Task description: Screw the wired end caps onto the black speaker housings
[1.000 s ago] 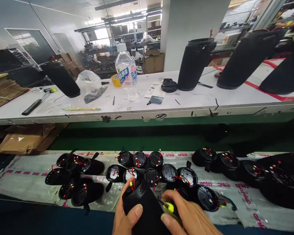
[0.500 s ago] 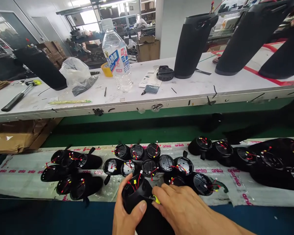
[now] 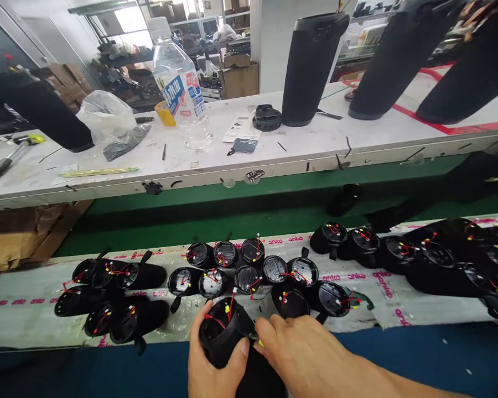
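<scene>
My left hand (image 3: 216, 354) is wrapped round a black cylindrical speaker housing (image 3: 263, 370), thumb on the near side and fingers along its left rim. The open end tilts up toward the far side, and red wires with white and yellow connectors stick out of it. At the right of the rim my right hand (image 3: 302, 354) is closed on a small tool with a yellow handle (image 3: 260, 343). The tool is mostly hidden by the fingers, so its exact kind does not show. Its end lies against the housing's edge.
Several similar housings with wires (image 3: 211, 283) stand on plastic wrap (image 3: 29, 282) ahead. A white shelf (image 3: 216, 160) above carries a water bottle (image 3: 182, 105), a plastic bag (image 3: 108, 119), a yellow tape roll (image 3: 165, 113) and tall black housings (image 3: 311, 72).
The camera view has shifted, so the shelf and its objects sit further left. Both hands keep their grip on the housing and tool; the yellow handle shows less than before.
</scene>
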Demonstrator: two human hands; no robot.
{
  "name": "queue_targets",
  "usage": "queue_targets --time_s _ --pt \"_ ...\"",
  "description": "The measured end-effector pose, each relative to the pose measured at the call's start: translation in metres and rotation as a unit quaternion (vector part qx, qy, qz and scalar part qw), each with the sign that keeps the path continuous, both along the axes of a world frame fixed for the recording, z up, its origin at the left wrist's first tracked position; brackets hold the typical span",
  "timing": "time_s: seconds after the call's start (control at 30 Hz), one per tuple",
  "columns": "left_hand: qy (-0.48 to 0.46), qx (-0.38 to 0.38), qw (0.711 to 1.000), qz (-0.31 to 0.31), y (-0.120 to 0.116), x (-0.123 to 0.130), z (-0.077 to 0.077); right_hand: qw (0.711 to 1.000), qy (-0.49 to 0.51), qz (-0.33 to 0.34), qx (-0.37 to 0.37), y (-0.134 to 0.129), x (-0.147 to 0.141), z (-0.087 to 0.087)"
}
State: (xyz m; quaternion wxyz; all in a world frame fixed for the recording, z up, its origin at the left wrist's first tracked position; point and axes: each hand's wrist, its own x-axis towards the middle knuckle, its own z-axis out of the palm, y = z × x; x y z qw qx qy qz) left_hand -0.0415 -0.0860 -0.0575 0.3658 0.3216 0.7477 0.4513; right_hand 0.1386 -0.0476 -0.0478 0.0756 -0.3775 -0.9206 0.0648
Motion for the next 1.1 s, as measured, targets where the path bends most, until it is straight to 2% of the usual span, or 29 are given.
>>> queue_targets --time_s 0.1,0.17,0.23,0.33,0.4,0.47,0.57,0.6,0.63,0.67,0.77,0.83,0.9,1.0,1.1 --pt "-0.02 0.014 1.0 0.012 0.001 -0.001 0.0 1.0 0.011 0.005 -0.022 0.001 -0.001 0.006" --pt "-0.066 0.017 0.998 0.012 0.005 -0.005 0.003 0.996 0.061 -0.004 -0.062 0.001 0.004 0.016" --pt "-0.154 0.012 0.988 0.027 0.007 -0.011 0.007 0.983 0.138 -0.033 -0.118 0.003 0.014 0.028" --pt "-0.312 0.008 0.949 0.056 0.006 -0.019 0.009 0.943 0.208 -0.117 -0.232 0.01 0.029 0.041" --pt "-0.393 0.013 0.918 0.044 0.002 -0.021 0.005 0.905 0.203 -0.164 -0.335 0.018 0.034 0.041" --pt "-0.438 0.011 0.899 0.025 -0.002 -0.019 -0.001 0.847 0.22 -0.176 -0.451 0.024 0.032 0.032" --pt "-0.435 0.022 0.9 0.001 -0.002 -0.01 -0.01 0.728 0.311 -0.164 -0.589 0.025 0.022 0.016" --pt "-0.422 0.035 0.906 0.0 -0.001 -0.007 -0.013 0.704 0.336 -0.169 -0.603 0.024 0.018 0.011" --pt "-0.403 0.048 0.914 0.006 0.001 -0.005 -0.015 0.696 0.348 -0.184 -0.601 0.021 0.015 0.008" --pt "-0.371 0.06 0.926 0.018 0.003 -0.004 -0.018 0.705 0.347 -0.21 -0.582 0.019 0.012 0.007" --pt "-0.209 0.062 0.974 0.067 0.003 -0.003 -0.028 0.763 0.282 -0.289 -0.505 0.013 0.003 0.011" --pt "-0.11 0.035 0.99 0.081 -0.001 -0.002 -0.034 0.804 0.211 -0.294 -0.471 0.01 -0.003 0.016" --pt "-0.07 0.005 0.995 0.065 -0.006 -0.001 -0.036 0.84 0.152 -0.275 -0.443 0.006 -0.007 0.018" --pt "-0.09 -0.004 0.995 0.043 -0.007 0.001 -0.028 0.882 0.118 -0.232 -0.394 -0.005 -0.006 0.013" --pt "-0.237 0.008 0.971 0.037 0.0 -0.003 -0.016 0.924 0.147 -0.157 -0.316 -0.015 0.004 0.006"
